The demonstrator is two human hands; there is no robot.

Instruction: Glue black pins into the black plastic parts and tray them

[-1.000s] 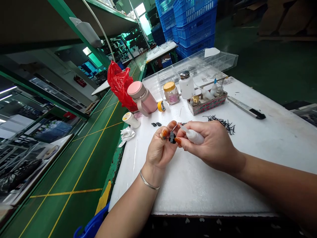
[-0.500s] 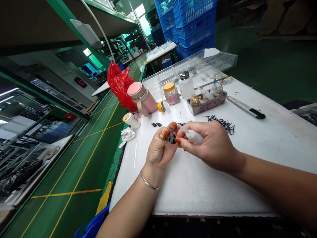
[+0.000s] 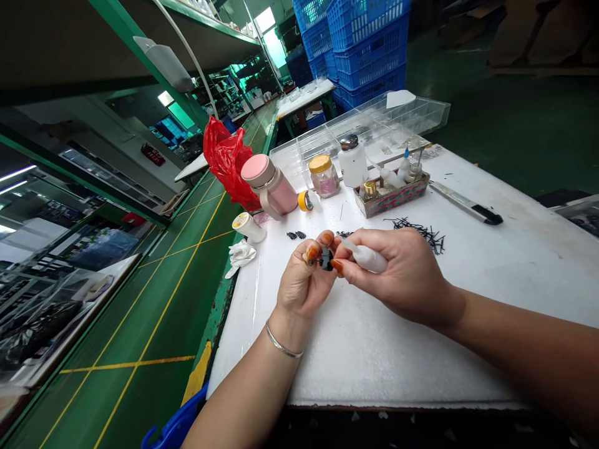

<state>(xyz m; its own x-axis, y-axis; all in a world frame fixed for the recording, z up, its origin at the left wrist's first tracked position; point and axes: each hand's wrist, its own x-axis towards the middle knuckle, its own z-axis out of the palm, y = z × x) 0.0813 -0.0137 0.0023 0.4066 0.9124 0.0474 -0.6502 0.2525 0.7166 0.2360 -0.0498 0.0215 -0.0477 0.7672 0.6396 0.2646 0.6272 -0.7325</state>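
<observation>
Between the fingertips of my left hand [image 3: 304, 277] is a small black part [image 3: 326, 258], held above the white work surface [image 3: 384, 355]. My right hand [image 3: 397, 268] grips a small white squeeze bottle [image 3: 369, 258], its nozzle pointing left toward my left fingertips. The right thumb tip is at the black part's right edge; whether it presses on it I cannot tell. Beyond my hands, a couple of small black pieces [image 3: 296, 235] lie on the surface. A heap of thin black sticks [image 3: 423, 236] is spread behind my right hand.
A patterned box of small bottles [image 3: 395, 198], a utility knife [image 3: 465, 202], a yellow-lidded jar [image 3: 324, 176] and a white bottle [image 3: 353, 163] stand or lie farther back. Leftward are a pink flask [image 3: 276, 190], a red bag [image 3: 227, 159] and a green conveyor belt [image 3: 163, 312].
Both hands stay nearly in place. The black part has turned slightly between the fingers, and the squeeze bottle has shifted a touch to the right.
</observation>
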